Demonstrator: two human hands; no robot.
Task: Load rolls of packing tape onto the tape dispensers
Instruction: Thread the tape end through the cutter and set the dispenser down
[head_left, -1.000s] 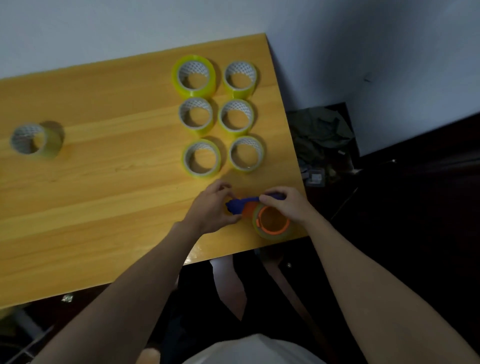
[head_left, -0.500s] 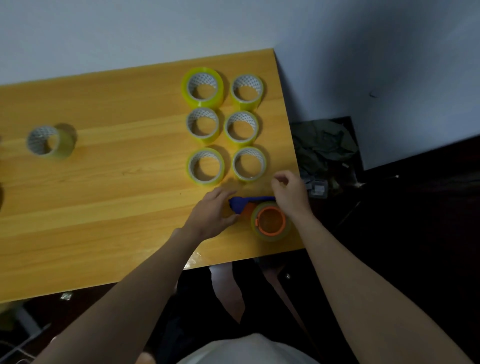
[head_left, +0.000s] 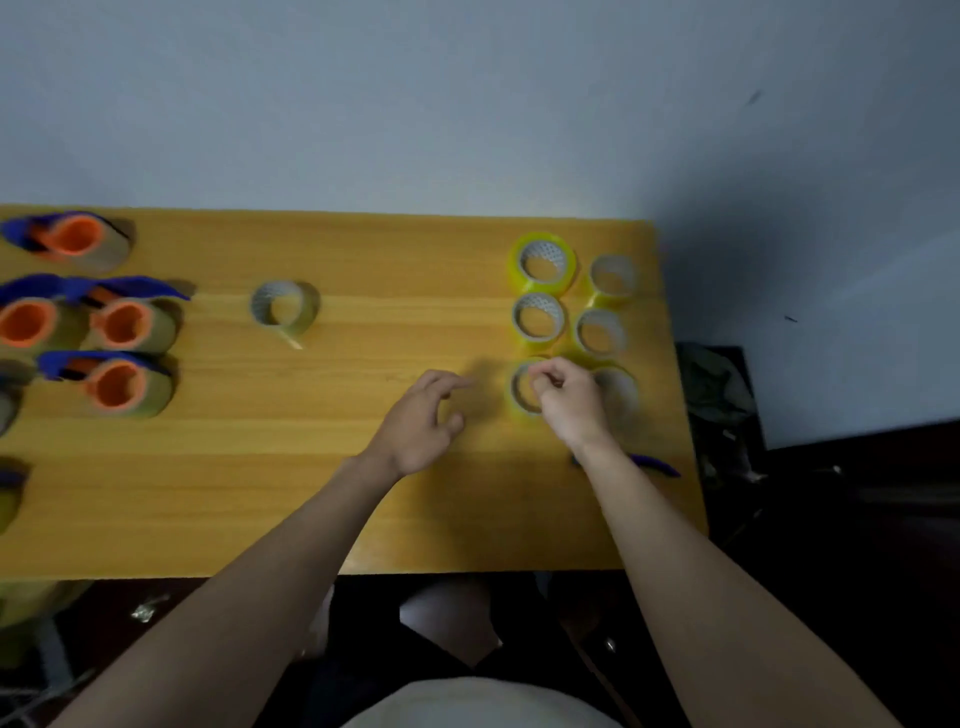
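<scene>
Six yellow-clear tape rolls lie in a two-by-three grid at the right of the wooden table (head_left: 311, 493). My right hand (head_left: 569, 402) has its fingers curled onto the rim of the nearest left roll (head_left: 518, 395) and covers most of it. My left hand (head_left: 423, 423) hovers just left of that roll with loose fingers and holds nothing. Beneath my right forearm near the table's front edge, only the blue handle tip of a dispenser (head_left: 655, 464) shows. The view is motion-blurred.
Several loaded blue-and-orange dispensers (head_left: 117, 387) are grouped at the table's left end. A lone tape roll (head_left: 284, 310) stands on its edge left of centre. Dark clutter (head_left: 722, 384) lies on the floor past the table's right edge. A wall runs behind the table.
Both hands have left the dispenser at the front edge. My right hand moved up onto the nearest left roll, my left hand drew back open. The view swung left, revealing the loaded dispensers.
</scene>
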